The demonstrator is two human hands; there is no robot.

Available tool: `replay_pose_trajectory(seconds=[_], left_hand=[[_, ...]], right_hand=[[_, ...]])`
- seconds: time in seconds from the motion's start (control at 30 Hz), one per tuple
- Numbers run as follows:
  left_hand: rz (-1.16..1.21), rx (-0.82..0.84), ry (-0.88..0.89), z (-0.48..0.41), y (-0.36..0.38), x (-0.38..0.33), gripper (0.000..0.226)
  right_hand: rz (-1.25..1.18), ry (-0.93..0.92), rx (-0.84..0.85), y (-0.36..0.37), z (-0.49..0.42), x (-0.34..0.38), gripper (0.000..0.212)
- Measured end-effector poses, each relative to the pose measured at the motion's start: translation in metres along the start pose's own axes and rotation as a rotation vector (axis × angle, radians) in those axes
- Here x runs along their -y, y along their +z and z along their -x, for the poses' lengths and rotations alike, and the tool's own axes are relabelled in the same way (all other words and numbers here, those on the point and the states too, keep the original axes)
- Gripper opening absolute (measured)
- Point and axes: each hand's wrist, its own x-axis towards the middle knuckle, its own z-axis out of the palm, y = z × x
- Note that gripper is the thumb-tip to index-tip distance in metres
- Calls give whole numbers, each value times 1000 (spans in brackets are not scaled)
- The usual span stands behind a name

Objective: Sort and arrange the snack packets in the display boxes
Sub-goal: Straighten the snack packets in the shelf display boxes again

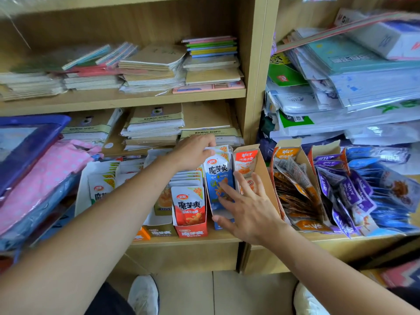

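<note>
Blue snack packets (217, 172) stand upright in a narrow display box on the low shelf. My left hand (193, 152) grips the top of that stack from behind, thumb on the front packet. My right hand (245, 208) lies flat with spread fingers against the front of the blue packets and the neighbouring orange box (246, 160). Left of them, a red box (193, 231) holds red packets (189, 206). Further left stand green-and-white packets (101, 189). To the right, open boxes hold brown-orange packets (293, 189), purple packets (343, 187) and blue packets (391, 189).
Stacks of notebooks (154, 67) fill the upper shelves. Plastic-wrapped paper goods (352, 87) are piled on the right. Pink dotted fabric (41, 178) and a blue case (25, 142) lie at the left. My white shoes (144, 294) stand on the tiled floor below.
</note>
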Motion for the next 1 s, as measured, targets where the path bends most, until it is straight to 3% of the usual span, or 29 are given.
replay_pose_trajectory(seconds=[0.23,0.43,0.53,0.67,0.8,1.0], left_hand=[[62,81,0,-1,-8,1,11],[42,134,20,-2,-10,-1,9],[2,137,18,1,-8,-1,22],[34,-7,49,9,-4,-3,47],[-156,-247,122,15,-3,-8,26],[-290,-209,154,20,6,-11,31]], right_hand=[[-6,-97,-31,-3,0,0,85],[89,-58,150,-3,-3,5,92],[89,-20,167,-5,-8,13,94],[62,-30,154,-5,-9,9,100],[-1,-32,96,-7,-3,6,98],[24,-31,105,-2,0,8,89]])
